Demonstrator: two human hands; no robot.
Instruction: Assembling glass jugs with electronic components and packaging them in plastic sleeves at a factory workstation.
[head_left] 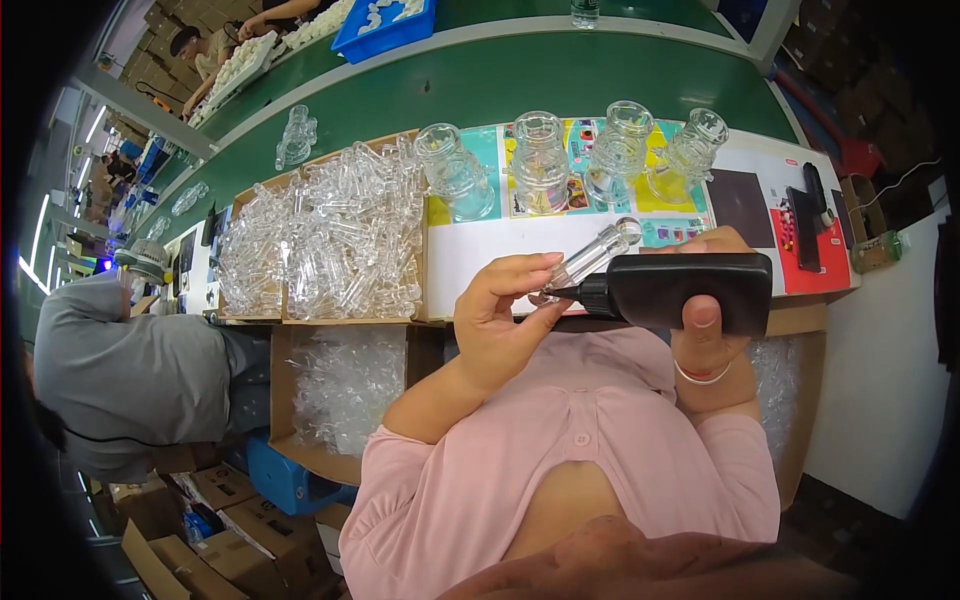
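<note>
Between the thumb and fingers of my left hand (pixel 495 325) is a clear, tube-shaped part (pixel 594 258) with a rounded end, slanting up to the right. My right hand (pixel 712 360) wraps round a black squeeze bottle (pixel 650 284) lying on its side in the air. The bottle's pointed nozzle aims left and meets the lower end of the clear part, at my left fingertips; whether any liquid comes out is too small to tell. Behind my hands, several clear, bulbous vessels (pixel 540 165) stand in a row on a printed, coloured sheet (pixel 475 240).
Left of my hands, an open cardboard box (pixel 423 250) is heaped with clear tube parts (pixel 345 230). Below the bench edge, another box holds clear pieces (pixel 345 385). A black object (pixel 804 230) lies at the right. A co-worker in grey (pixel 160 370) sits at the left.
</note>
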